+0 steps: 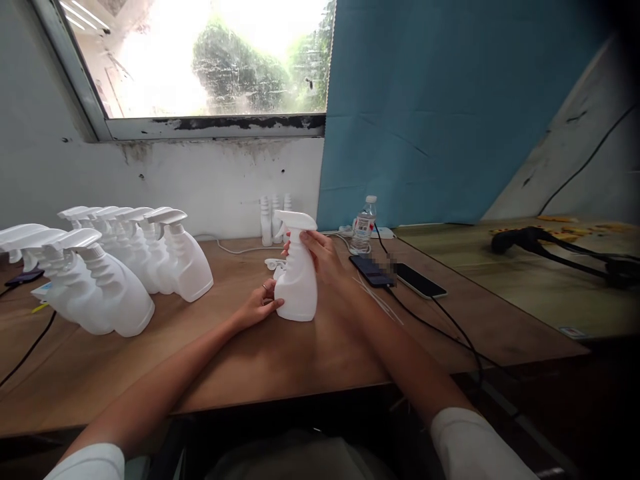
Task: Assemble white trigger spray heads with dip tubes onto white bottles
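A white spray bottle with its trigger head on stands upright between my hands over the middle of the table. My left hand grips its lower left side, thumb in front. Up at the neck, just under the spray head, my right hand is closed around the bottle from the right. A loose white trigger head lies partly hidden behind the bottle. To the left, two rows of white spray bottles stand with heads fitted: a nearer row and a farther row.
Several white bottles without spray heads stand against the wall. On the right are a clear water bottle, a dark phone, another phone, thin white strips and black cables. A black strap-like object lies farther right.
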{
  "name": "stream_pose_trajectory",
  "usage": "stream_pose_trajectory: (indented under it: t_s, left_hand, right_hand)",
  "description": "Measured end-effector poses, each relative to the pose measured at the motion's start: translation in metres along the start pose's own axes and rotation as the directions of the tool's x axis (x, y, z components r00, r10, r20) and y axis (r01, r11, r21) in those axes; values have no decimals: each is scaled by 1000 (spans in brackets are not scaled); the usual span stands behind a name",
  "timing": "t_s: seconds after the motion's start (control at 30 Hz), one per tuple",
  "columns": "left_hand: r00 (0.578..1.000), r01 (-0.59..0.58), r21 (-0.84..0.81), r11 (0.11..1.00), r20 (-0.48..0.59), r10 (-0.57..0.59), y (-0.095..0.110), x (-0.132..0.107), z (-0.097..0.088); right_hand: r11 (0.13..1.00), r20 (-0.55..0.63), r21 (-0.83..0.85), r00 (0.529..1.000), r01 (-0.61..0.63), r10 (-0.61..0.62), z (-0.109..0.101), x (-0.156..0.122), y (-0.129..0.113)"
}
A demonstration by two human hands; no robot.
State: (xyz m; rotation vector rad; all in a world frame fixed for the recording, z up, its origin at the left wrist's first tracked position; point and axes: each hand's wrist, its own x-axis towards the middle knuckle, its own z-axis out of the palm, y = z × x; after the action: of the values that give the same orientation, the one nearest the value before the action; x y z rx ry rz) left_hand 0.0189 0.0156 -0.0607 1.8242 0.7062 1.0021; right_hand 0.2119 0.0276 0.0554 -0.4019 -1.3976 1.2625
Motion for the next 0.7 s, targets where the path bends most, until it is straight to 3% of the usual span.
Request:
stream_pose_trajectory:
  t_s: [0.13, 0.23, 0.3, 0.43, 0.53, 0.7]
  left_hand:
    - [996, -86, 85, 993, 10, 85, 25, 13, -9]
    - [960, -241, 36, 970, -139, 244, 67, 39, -20]
    - [901, -336, 55, 940, -273, 338, 101, 58, -27]
    - [925, -256, 305, 917, -196, 324, 153, 79, -35]
    - [933, -228, 420, 879, -164, 320, 167, 78, -34]
    - [923, -187, 477, 859, -214, 319, 169, 67, -29]
  right_hand:
    - [998, 42, 39, 998, 45, -47, 3, -2, 7]
    - [997, 62, 46, 996, 62, -64, 3, -4, 12]
    - [997, 70, 52, 996, 60, -63, 2, -4, 14]
    - [996, 71, 64, 995, 60, -64, 3, -4, 15]
    - [992, 56, 72, 993, 100, -104, 6, -5, 14]
    - [987, 79, 89, 987, 134, -142, 10, -8, 12]
